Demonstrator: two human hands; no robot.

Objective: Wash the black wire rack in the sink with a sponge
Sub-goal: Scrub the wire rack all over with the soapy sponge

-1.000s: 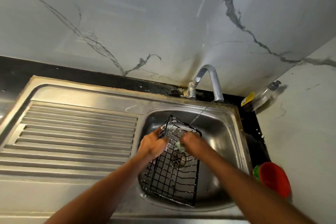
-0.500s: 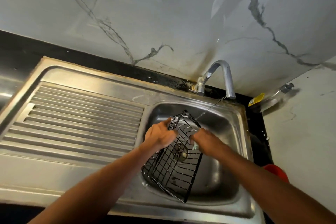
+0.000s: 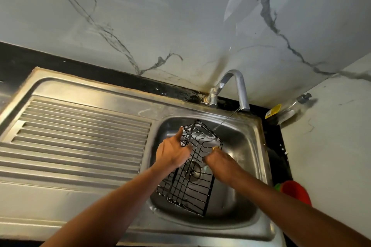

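Observation:
The black wire rack [image 3: 190, 188] stands tilted in the steel sink basin [image 3: 245, 142], with soap foam on its upper wires. My left hand [image 3: 172, 151] grips the rack's upper left edge. My right hand [image 3: 219, 161] holds a sponge [image 3: 216, 148] against the rack's right side; only a small yellowish bit of the sponge shows above my fingers. A thin stream of water runs from the faucet [image 3: 239, 88] onto the rack's top corner.
A ribbed steel drainboard [image 3: 76, 142] lies left of the basin. A clear soap bottle [image 3: 289, 109] with a yellow label leans in the back right corner. A red container [image 3: 296, 191] sits on the black counter at the right. Marble wall behind.
The rack has turned and tilted further up under the water stream. My right hand slid with the sponge from the rack's middle to its right edge. My head view shifted slightly.

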